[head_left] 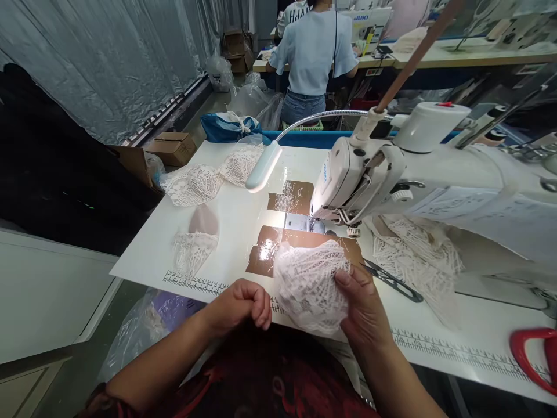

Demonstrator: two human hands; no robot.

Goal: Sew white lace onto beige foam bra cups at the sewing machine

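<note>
Fingers of the right hand (pixel 366 310) are clamped on a white lace cup (pixel 308 287) in the head view, the thumb pressed on its upper face near the right edge and the other fingertips hidden behind it. Fingers of the left hand (pixel 243 305) are curled together in a loose fist at the front edge of the desk (pixel 237 226), just beside the cup and apart from it; whether anything small is tucked inside, I cannot tell. The cup is at the near edge of the desk, in front of the sewing machine (pixel 369 180), its top overlapping a shiny brown patch (pixel 263 252). Black tweezers (pixel 394 281) lie to the right of the right hand, with more lace pieces (pixel 413 261) partly under the machine arm. On the left side of the desk lies a beige and lace piece (pixel 195 247), and behind it two joined-looking lace cups (pixel 191 184). A lamp (pixel 264 168) hangs over the desk, red handles (pixel 517 351) sit at the far right, and a person in a light blue top (pixel 315 49) sits beyond, back turned
</note>
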